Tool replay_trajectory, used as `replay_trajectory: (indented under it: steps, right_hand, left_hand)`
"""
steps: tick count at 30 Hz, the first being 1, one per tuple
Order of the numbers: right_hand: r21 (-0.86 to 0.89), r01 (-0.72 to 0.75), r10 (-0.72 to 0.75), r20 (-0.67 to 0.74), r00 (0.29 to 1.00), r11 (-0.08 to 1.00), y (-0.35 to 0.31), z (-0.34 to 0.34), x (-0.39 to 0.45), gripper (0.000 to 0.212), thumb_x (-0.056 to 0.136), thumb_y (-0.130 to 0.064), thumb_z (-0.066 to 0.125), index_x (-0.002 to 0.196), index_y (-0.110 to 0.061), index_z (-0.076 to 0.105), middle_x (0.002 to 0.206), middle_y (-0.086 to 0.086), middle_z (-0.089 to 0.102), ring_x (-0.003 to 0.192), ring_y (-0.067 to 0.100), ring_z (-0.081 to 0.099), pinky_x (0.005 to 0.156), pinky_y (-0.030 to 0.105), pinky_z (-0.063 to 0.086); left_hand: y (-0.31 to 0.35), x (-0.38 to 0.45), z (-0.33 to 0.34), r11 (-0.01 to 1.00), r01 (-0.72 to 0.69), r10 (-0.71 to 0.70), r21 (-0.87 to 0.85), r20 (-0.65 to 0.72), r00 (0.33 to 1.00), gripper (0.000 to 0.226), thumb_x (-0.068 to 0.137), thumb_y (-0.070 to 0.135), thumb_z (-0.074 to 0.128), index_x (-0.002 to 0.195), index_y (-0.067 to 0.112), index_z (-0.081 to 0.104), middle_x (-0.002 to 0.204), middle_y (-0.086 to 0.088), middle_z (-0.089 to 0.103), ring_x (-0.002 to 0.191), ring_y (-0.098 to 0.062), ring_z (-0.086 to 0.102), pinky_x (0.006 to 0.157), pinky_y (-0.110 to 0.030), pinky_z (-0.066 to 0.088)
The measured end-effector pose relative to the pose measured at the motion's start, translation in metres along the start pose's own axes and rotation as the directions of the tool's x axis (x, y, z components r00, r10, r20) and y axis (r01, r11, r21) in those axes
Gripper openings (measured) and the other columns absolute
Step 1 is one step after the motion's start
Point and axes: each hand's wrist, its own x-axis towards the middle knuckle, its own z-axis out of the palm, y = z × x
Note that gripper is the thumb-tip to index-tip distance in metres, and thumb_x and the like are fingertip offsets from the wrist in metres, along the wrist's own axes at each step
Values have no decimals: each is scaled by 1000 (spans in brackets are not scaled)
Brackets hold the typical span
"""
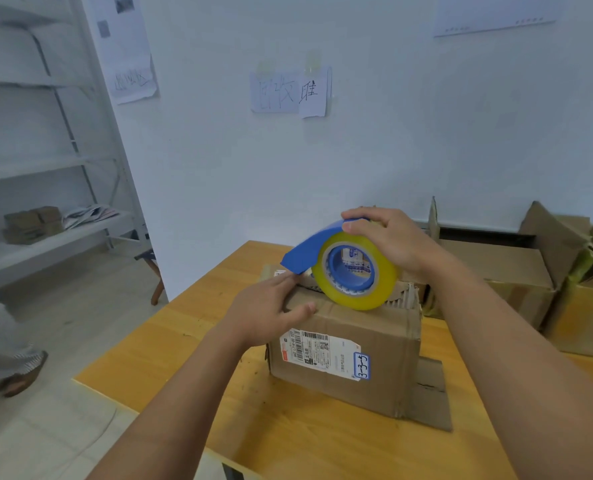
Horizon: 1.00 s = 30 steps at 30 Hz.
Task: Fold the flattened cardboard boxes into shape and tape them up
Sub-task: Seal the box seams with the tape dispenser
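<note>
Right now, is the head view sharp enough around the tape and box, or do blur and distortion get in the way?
Head view: tape dispenser and cardboard box are fairly sharp, the shipping label legible as print; the shelving at left is soft and hazy; wide-angle stretch bends the forearms at the bottom edge; lighting is even, without harsh glare.
</note>
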Motion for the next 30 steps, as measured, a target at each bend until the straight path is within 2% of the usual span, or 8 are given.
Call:
replay_trajectory:
  steps: [3,7,10,14,20,23,25,30]
  right_hand:
    - [-51,-26,27,33,999,998,-2,-16,-3,21,93,-42,66,111,-37,73,114,-19,68,107,3,62,89,24,51]
    - [-82,-16,18,16,1000,996,-4,-47,-19,13,94,-41,64,99,-44,76,103,-22,73,99,1,67,77,16,50]
    - [-106,-22,27,46,999,994,2,-59,-30,14,95,-40,64,100,-47,75,108,-22,70,104,3,64,87,22,48]
    - [-114,-12,16,29,999,993,3,-53,-32,14,97,-37,61,103,-43,71,105,-19,70,95,-2,65,71,8,47]
    - [-164,-6,15,54,998,986,0,-43,-25,13,98,-38,59,104,-40,71,109,-22,66,100,-2,61,69,6,46]
    - [-189,-10,20,54,998,982,1,-42,-20,13,98,-40,59,101,-42,71,107,-26,65,99,-4,60,72,9,45]
    - [-198,-13,24,57,998,980,1,-41,-18,12,97,-42,59,99,-44,71,103,-30,66,98,-7,60,73,10,43]
    - [-234,-15,36,84,996,972,1,-48,-16,14,96,-45,59,99,-47,72,104,-30,66,98,-9,60,74,10,42]
  left_hand:
    - [-1,2,1,1000,13,-13,-26,-13,1000,53,85,72,36,132,50,42,124,29,55,104,4,54,69,-17,39]
    - [-10,3,4,998,56,-56,29,16,998,84,79,81,24,151,39,33,156,25,30,143,-1,28,92,-24,33]
    - [-5,4,4,998,52,-53,34,20,998,86,76,83,23,151,42,33,158,26,26,145,1,23,96,-24,31]
    - [1,4,1,996,28,-32,81,41,999,80,77,82,23,148,48,37,158,24,26,146,-2,25,107,-31,34]
    - [11,6,-3,969,-93,84,229,46,995,71,89,62,21,150,32,42,161,12,27,149,-6,18,120,-32,13]
    - [20,6,-2,966,-172,165,192,55,985,59,92,47,25,146,32,44,150,16,41,133,-8,40,116,-36,26]
    - [24,4,1,970,-165,159,178,48,986,58,94,52,22,140,32,50,140,16,49,120,-9,48,104,-32,37]
    - [20,3,9,979,-63,62,195,13,998,84,85,82,14,145,34,47,154,16,40,138,-7,37,102,-27,34]
